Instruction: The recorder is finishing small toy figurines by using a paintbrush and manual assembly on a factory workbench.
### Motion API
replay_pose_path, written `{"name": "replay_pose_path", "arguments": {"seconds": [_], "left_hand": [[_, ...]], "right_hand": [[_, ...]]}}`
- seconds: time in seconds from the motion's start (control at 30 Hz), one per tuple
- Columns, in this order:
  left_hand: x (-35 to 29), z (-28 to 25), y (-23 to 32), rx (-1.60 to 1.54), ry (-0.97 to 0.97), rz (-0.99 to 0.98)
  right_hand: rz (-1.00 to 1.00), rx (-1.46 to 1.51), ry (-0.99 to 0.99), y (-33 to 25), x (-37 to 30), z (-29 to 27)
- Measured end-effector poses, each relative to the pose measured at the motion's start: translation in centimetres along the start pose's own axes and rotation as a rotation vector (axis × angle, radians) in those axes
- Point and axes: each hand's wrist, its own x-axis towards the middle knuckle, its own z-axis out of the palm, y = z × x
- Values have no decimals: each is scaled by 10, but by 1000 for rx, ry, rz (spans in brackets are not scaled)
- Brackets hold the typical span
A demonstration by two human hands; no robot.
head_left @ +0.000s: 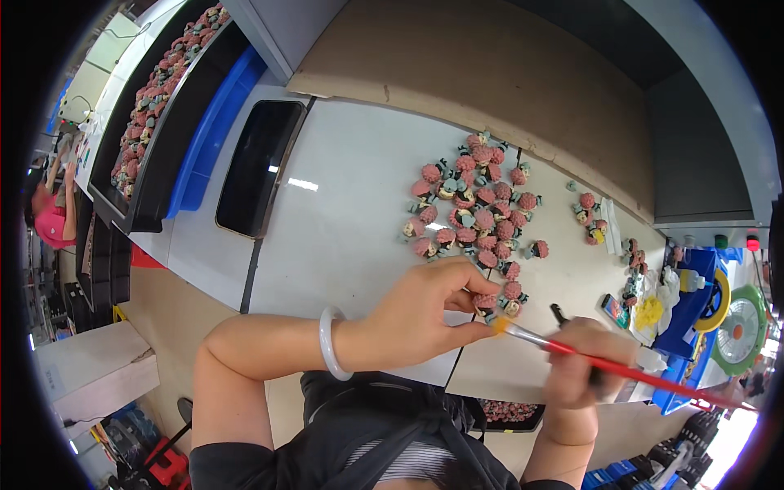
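Observation:
Between the thumb and fingers of my left hand (pixel 408 314) is a small figurine (pixel 485 302) with pink bumpy hair. My right hand (pixel 590 359), slightly blurred, grips a red-handled paintbrush (pixel 625 371). Its yellowish bristle tip meets the figurine or sits right beside it; I cannot tell which. A dark stick-like thing (pixel 559 314) also juts out by my right fingers. Just past my left fingertips, another figurine (pixel 512 308) lies with its pale front up. Beyond it spreads a loose cluster of similar figurines (pixel 486 208) on the white table (pixel 351 212).
A black phone (pixel 260 167) lies at the left, beside a blue tray (pixel 214 131) and a black crate (pixel 155 208) full of figurines. A brown-backed shelf (pixel 482 73) borders the far side. At right stand a yellow-stained cloth (pixel 649 312), a blue bin (pixel 684 314) and a green fan (pixel 739 331).

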Motion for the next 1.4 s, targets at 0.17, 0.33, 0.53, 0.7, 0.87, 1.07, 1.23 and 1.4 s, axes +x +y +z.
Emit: {"name": "replay_pose_path", "arguments": {"seconds": [0.17,0.33,0.53,0.7,0.87,1.07,1.23,1.4], "left_hand": [[-2,-1,4,-153,0,28],[-1,-2,3,-303,-89,-77],[2,-7,7,-502,-142,-132],[1,-12,8,-603,-199,-92],[2,-13,10,-615,-220,-176],[1,-12,6,-564,-181,-113],[0,-8,8,-567,-158,-101],[-1,-5,5,-407,-115,-22]], "right_hand": [[273,-100,170,11,10,-1],[-12,-360,5,18,11,3],[639,-629,-230,28,21,-36],[464,-594,-95,18,30,-15],[245,-159,-344,13,15,-9],[129,-188,-357,14,12,3],[194,-351,-418,6,10,7],[290,-398,-461,-1,11,8]]}}
